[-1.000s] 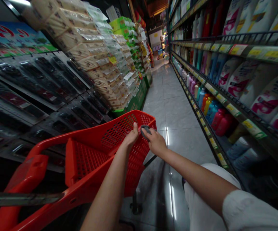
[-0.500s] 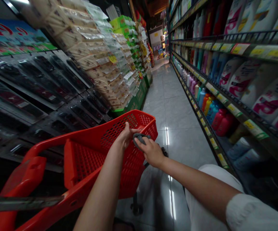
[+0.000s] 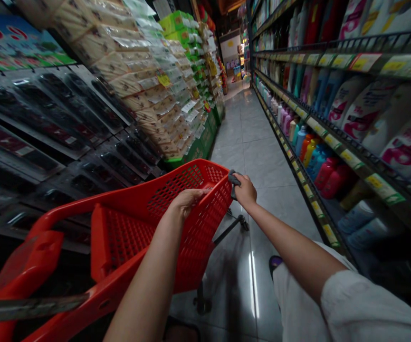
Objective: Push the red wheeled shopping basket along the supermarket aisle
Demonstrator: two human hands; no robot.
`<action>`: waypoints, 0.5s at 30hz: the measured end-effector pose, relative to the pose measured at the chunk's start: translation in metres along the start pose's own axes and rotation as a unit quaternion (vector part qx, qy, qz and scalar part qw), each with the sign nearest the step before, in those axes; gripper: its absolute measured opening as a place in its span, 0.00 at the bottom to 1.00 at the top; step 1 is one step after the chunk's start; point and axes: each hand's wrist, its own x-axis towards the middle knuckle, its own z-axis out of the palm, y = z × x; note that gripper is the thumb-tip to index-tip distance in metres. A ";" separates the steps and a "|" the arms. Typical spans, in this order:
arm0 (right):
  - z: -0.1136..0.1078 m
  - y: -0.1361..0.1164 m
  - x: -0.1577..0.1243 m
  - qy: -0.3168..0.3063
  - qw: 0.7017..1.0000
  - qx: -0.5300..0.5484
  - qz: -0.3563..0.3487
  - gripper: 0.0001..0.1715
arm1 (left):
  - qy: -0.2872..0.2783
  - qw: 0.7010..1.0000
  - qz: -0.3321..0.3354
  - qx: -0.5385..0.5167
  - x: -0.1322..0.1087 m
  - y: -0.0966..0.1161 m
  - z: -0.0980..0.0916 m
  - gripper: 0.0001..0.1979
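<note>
Black packaged goods on pegs [image 3: 44,114] fill the left side of the aisle, way too many to count from here, with wrapped tissue-style packs [image 3: 144,85] stacked beside them. Right in front sits one red plastic shopping cart [image 3: 94,202], its rim pretty close to those hanging packs, so I'd say a small swing left could snag one off its peg.

Two hands are on the cart. The left hand [image 3: 187,202] rests on the top rim, its fingers [image 3: 195,192] curled over and holding on. The right hand [image 3: 245,191] is out at the far corner, its fingers [image 3: 240,180] pinched narrow on one small grey cloth-like thing [image 3: 234,179]. That thing sits right at the rim, though I can't tell if it's inside or over the edge. It's a light pinch, so a bump could make it slip and drop onto the shiny tile floor [image 3: 258,161], and the dim light wouldn't help anyone spot it.

On the right, a shelf [image 3: 351,159] with yellow price tags holds two red bottles [image 3: 328,178] among plenty of others, and big white bottles [image 3: 410,147] sit beside them.
</note>
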 end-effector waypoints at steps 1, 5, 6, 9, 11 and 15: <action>0.001 0.000 0.000 -0.011 1.000 0.001 -0.002 0.32 | 0.005 1.000 0.007 0.006 0.001 0.000 -0.001 0.11; 0.008 -0.008 -0.015 -0.048 0.998 -0.022 -0.023 0.31 | 0.032 0.999 0.022 0.039 0.006 -0.001 -0.005 0.14; 0.009 -0.011 -0.022 -0.056 0.998 -0.030 -0.030 0.31 | 0.033 0.998 0.023 0.045 0.007 -0.001 -0.005 0.14; 0.013 -0.022 -0.046 -0.082 0.994 -0.042 -0.066 0.31 | 0.026 0.997 0.035 0.057 0.009 -0.002 -0.005 0.15; 0.015 -0.029 -0.063 -0.096 0.989 -0.055 -0.098 0.31 | 0.020 0.996 0.052 0.066 0.011 -0.003 -0.005 0.14; 0.017 -0.037 -0.093 -0.135 0.969 -0.098 -0.183 0.34 | 0.049 0.991 0.092 0.089 0.015 -0.004 -0.005 0.13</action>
